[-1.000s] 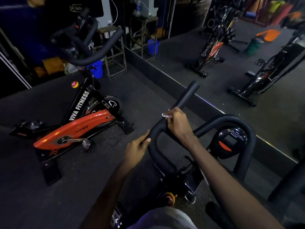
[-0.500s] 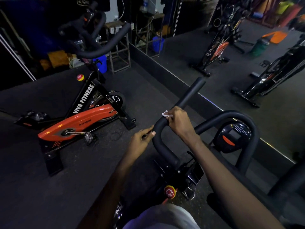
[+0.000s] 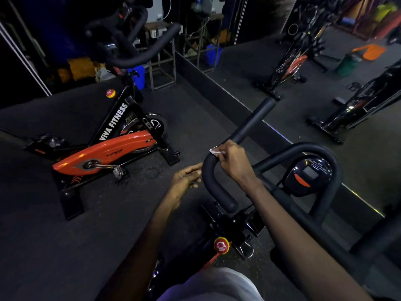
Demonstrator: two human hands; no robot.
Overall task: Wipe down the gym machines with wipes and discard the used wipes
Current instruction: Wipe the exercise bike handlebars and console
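White crumpled wipe (image 3: 213,151) is clenched onto black padded handlebar (image 3: 211,183) by right hand (image 3: 233,164); left hand (image 3: 184,179), seemingly slack, rests beside those fingers (image 3: 221,154). Further wiping strokes are needed.

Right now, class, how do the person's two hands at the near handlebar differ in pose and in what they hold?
The right hand curls over the handlebar; the left hand lies beside it, fingers nearly straight. The right hand presses a white wipe against the bar; the left hand holds nothing. Both are bare and at the same bend of the bar.
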